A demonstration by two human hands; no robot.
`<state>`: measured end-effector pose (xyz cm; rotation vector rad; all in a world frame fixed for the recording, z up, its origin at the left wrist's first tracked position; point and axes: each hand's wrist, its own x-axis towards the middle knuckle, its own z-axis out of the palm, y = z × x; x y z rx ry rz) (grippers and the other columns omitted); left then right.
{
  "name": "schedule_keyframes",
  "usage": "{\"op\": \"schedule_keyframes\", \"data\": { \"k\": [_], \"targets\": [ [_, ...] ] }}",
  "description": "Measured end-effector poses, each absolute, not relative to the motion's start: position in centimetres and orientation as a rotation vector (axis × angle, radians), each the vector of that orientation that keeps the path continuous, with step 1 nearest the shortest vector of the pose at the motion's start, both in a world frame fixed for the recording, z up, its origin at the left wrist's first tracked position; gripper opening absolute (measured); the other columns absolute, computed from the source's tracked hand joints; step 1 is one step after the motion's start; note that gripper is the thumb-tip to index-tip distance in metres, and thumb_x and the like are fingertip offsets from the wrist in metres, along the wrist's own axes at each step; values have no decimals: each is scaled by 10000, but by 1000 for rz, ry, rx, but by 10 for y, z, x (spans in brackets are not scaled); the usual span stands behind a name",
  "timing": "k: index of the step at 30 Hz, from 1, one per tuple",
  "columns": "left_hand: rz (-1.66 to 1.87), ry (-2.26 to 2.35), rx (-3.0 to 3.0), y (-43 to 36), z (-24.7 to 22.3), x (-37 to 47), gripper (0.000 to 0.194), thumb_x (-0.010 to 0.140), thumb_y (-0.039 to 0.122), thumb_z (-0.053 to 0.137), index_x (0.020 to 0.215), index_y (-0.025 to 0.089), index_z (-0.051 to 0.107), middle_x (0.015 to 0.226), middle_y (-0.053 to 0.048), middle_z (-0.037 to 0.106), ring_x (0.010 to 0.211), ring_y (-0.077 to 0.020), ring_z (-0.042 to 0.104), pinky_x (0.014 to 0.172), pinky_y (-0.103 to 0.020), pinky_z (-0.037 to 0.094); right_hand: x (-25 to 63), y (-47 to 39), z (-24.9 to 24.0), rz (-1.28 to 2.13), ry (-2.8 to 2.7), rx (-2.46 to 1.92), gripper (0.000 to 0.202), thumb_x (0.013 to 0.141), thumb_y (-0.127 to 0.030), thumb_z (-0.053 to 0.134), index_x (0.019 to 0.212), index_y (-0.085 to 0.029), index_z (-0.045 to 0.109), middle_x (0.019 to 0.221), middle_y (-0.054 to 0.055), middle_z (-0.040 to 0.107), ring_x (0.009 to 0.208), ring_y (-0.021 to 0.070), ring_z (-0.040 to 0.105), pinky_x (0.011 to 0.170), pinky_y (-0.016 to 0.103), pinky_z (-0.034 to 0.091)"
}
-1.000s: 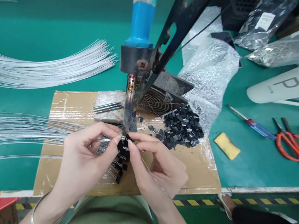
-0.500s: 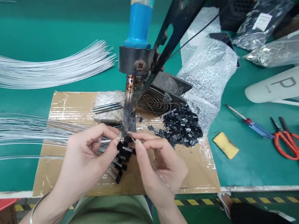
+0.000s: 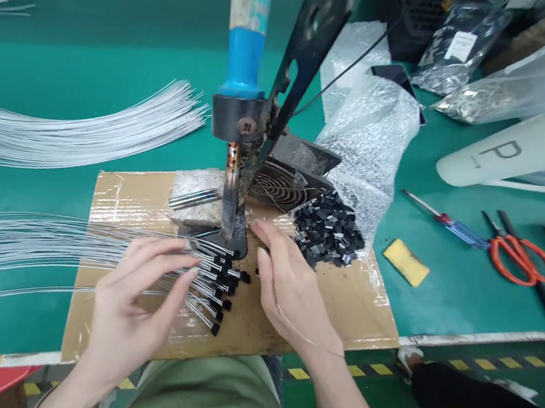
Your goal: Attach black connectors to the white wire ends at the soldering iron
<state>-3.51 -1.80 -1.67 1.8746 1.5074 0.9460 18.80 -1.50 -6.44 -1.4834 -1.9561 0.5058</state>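
Note:
My left hand (image 3: 139, 294) is open, thumb and fingers apart, over a bundle of thin white wires (image 3: 34, 244) whose ends carry small black tips (image 3: 219, 289). My right hand (image 3: 295, 291) is to the right of these tips. Its thumb and index finger are spread, while a thin solder wire (image 3: 311, 339) runs from the palm across the wrist; the lower fingers holding it are mostly hidden. Above and between the hands, a blue-handled soldering iron (image 3: 229, 206) points straight down from its clamp.
A black metal arm (image 3: 291, 70) holds the iron. Behind my right hand lie a heap of black pieces (image 3: 331, 226) and a fan (image 3: 279, 185). Cardboard (image 3: 122, 195) covers the bench. Rightward are a yellow sponge (image 3: 406, 262), screwdriver (image 3: 464, 232), scissors (image 3: 520, 256) and white cup (image 3: 496, 153).
My hands have parted from beneath the iron tip. The left has let go of a wire and moved left; the right has opened its thumb-and-index pinch, with the solder wire still along it.

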Motion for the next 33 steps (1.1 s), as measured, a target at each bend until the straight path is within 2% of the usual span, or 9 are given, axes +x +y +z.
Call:
{"op": "schedule_keyframes", "data": {
  "k": [5, 7, 9, 13, 16, 19, 25, 29, 33],
  "targets": [
    [904, 1817, 2015, 17, -11, -82, 121, 979, 270, 688, 1064, 256, 773, 1160, -26, 753, 1165, -271, 675, 1126, -423, 464, 205, -33, -66, 460, -1882, -1432, 389, 1105, -210, 426, 1477, -174, 530, 1351, 154, 728, 1243, 288, 698, 1086, 470, 560],
    [711, 2016, 2233, 50, -13, -106, 218, 1016, 383, 637, 1075, 218, 766, 1111, -64, 767, 1101, -275, 702, 1033, -401, 513, 209, -38, -67, 402, -1796, -1401, 394, 1116, -270, 400, 1464, -166, 555, 1330, 170, 709, 1226, 301, 681, 1021, 485, 558],
    [596, 2028, 2296, 88, -18, -126, 288, 1020, 393, 626, 1138, 167, 761, 1040, -100, 750, 1056, -288, 683, 996, -412, 509, 210, -41, -67, 303, -1601, -1415, 403, 1121, -367, 400, 1401, -160, 602, 1119, 138, 697, 1020, 284, 677, 866, 466, 553],
    [439, 1930, 2382, 151, -34, -150, 376, 1023, 357, 608, 1266, 92, 717, 1189, -160, 684, 1075, -277, 619, 1036, -432, 475, 211, -43, -65, 244, -1020, -1309, 282, 1078, -408, 540, 945, -201, 679, 645, -39, 443, 540, 167, 445, 539, 334, 382],
    [420, 1894, 2402, 175, -45, -155, 239, 1011, 320, 606, 1054, 135, 751, 1142, -134, 679, 1129, -298, 588, 1068, -454, 441, 219, -46, -65, 356, -822, -1168, 406, 1017, -408, 618, 659, -216, 598, 524, -44, 397, 465, 148, 382, 430, 299, 310],
    [479, 1885, 2382, 180, -48, -157, 157, 978, 289, 635, 931, 167, 722, 1079, -114, 695, 1132, -310, 593, 1068, -449, 439, 233, -51, -67, 580, -745, -1164, 468, 992, -545, 603, 711, -189, 721, 576, 13, 560, 528, 177, 507, 438, 309, 416],
    [722, 1821, 2258, 160, -20, -160, 312, 1101, 349, 512, 1159, 81, 661, 1130, -57, 736, 1085, -168, 644, 1065, -336, 461, 245, -58, -77, 698, -613, -1219, 482, 956, -607, 654, 804, -175, 808, 689, 41, 670, 602, 185, 587, 514, 326, 478],
    [951, 1753, 2096, 147, 0, -158, 253, 1081, 285, 555, 1206, 74, 619, 863, 19, 708, 794, -98, 671, 800, -240, 524, 242, -57, -79, 705, -601, -1221, 488, 949, -614, 662, 807, -173, 819, 719, 49, 713, 600, 189, 610, 512, 333, 480],
    [1155, 1671, 1988, 124, 28, -147, 199, 995, 205, 662, 1166, 103, 677, 742, 44, 686, 580, -62, 525, 568, -195, 423, 240, -56, -75, 720, -626, -1215, 485, 945, -623, 676, 830, -173, 816, 696, 51, 719, 578, 199, 620, 502, 336, 490]
  ]
}}
